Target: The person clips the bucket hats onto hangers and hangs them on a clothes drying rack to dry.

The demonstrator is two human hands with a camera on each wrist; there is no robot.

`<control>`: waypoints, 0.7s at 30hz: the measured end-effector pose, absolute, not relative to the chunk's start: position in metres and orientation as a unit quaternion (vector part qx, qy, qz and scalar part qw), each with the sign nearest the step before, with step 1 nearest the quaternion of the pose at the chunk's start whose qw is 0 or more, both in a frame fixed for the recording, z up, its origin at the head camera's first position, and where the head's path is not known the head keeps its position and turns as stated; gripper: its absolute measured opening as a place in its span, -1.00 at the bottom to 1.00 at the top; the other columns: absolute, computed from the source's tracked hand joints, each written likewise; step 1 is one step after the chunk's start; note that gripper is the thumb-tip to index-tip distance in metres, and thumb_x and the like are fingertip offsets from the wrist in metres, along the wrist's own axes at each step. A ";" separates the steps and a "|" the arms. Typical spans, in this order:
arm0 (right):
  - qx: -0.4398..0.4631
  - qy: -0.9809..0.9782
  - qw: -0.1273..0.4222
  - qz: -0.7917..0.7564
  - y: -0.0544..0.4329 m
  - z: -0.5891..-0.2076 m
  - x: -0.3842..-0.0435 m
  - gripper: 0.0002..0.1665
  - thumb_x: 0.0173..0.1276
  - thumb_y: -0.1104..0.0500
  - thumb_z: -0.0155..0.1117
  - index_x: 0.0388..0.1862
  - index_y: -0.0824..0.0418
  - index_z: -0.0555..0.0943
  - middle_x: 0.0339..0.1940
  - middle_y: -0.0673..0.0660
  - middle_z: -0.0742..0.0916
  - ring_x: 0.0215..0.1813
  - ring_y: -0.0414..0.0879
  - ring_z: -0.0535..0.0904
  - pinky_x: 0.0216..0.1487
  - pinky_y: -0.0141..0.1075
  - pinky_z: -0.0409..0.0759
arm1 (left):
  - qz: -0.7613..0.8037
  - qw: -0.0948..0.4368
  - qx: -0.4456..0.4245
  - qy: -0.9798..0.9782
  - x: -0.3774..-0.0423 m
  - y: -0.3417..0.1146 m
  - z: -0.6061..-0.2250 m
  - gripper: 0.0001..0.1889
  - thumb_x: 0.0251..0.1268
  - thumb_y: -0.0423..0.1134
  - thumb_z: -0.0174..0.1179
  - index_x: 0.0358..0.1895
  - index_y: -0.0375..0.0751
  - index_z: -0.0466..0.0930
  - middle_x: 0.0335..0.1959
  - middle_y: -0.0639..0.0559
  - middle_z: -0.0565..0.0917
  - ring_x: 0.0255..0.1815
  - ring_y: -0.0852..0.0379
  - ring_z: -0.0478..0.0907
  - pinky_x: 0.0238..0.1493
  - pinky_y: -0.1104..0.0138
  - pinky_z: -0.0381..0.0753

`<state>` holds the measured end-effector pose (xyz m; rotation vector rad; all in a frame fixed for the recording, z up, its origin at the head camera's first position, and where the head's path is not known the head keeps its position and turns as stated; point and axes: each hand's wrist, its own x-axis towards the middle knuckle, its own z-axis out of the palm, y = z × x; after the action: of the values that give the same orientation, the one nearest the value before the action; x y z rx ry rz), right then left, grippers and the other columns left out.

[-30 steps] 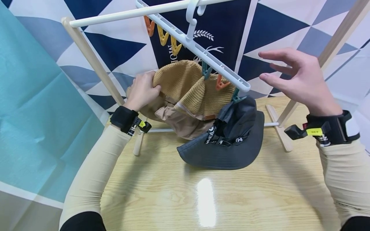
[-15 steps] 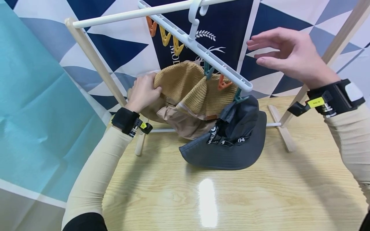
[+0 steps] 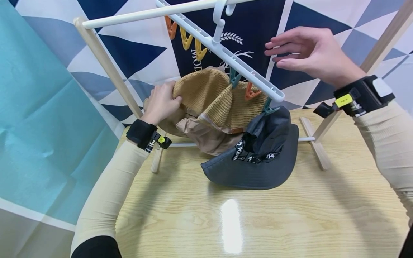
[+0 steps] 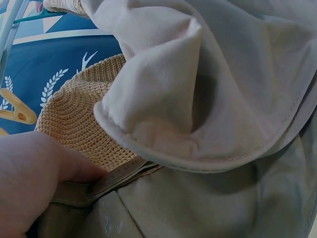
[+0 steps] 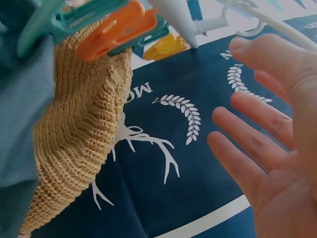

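Note:
My left hand (image 3: 162,102) grips the left edge of a tan knit hat (image 3: 201,86) together with beige cloth (image 3: 208,138) lying behind and below it. In the left wrist view, the thumb presses against a brown band beside the knit weave (image 4: 81,111), and a pale cloth brim (image 4: 163,109) droops in front. The knit hat hangs from a green clip (image 3: 235,77) on a white hanger (image 3: 230,59). A dark grey cap (image 3: 258,172) hangs by another green clip (image 3: 269,107) at the hanger's near end. Right of the hanger, my right hand (image 3: 308,53) is raised in mid-air, fingers loosely extended, holding nothing.
An orange clip (image 3: 251,93) sits between the two green ones. Two yellow clips (image 3: 200,50) and another orange clip (image 3: 171,28) dangle at the hanger's far end. The white rail (image 3: 145,13) rests on wooden posts (image 3: 109,70) above a wooden table (image 3: 180,215).
My right hand has risen and moved left toward the hanger, its fingers drawing closer together. My left hand keeps its grip on the hat's edge.

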<state>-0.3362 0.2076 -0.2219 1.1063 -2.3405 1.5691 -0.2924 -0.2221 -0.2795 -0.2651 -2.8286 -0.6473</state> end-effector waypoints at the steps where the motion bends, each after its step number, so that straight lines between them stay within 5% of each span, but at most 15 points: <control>1: 0.366 -0.774 0.053 0.515 0.206 -0.220 -0.339 -0.34 0.49 0.54 0.38 0.54 0.29 0.63 0.40 -0.03 0.83 0.34 -0.29 0.81 0.32 -0.60 0.65 | -0.220 0.114 -0.091 -0.964 -0.292 -0.222 -0.280 -0.78 0.51 -0.30 0.15 0.08 -0.24 0.69 -0.16 -0.17 0.76 -0.17 -0.18 0.71 -0.34 0.16 0.45; 21: 0.376 -0.806 0.042 0.455 0.176 -0.202 -0.379 -0.43 0.58 0.40 0.40 0.52 0.21 0.65 0.25 -0.25 0.85 0.25 -0.42 0.79 0.28 -0.67 0.62 | -0.223 0.117 -0.099 -0.963 -0.289 -0.219 -0.281 -0.79 0.49 -0.32 0.16 0.05 -0.25 0.69 -0.21 -0.17 0.75 -0.24 -0.16 0.69 -0.38 0.19 0.43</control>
<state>-0.3785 0.1761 -0.2016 1.1496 -2.4678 1.3932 -0.2890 -0.2194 -0.2808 -0.2884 -2.8177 -0.6523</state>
